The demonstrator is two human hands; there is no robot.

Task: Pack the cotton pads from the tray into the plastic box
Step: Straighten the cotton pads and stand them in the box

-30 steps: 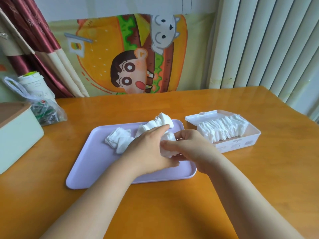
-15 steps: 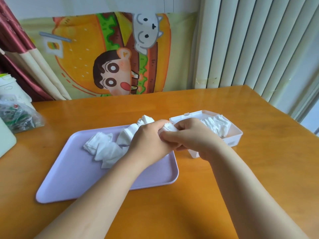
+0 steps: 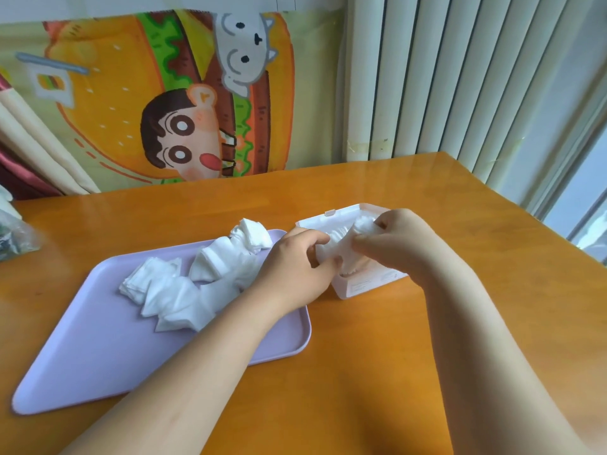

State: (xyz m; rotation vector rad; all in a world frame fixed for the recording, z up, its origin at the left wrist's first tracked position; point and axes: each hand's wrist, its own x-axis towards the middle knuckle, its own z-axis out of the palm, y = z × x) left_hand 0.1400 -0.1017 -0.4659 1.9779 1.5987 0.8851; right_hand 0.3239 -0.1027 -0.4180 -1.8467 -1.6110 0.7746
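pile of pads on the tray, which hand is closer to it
Left. The left hand is just right of the pile, at the tray edge; the right hand is farther right, over the plastic box; both hold pads.

My desk [image 3: 361,372] is shiny orange-brown wood, and soft light shines on its top. Behind it hangs a big cartoon cloth [image 3: 108,103] with a burger, a cartoon boy and a grey cat on it. Above the cloth the wall [image 3: 131,4] is white. To the right are long white blinds [image 3: 460,77], hanging straight down. At the far right I see a bit of window [image 3: 588,192] with bright daylight. On the left is a cream and dark red curtain [image 3: 39,156].
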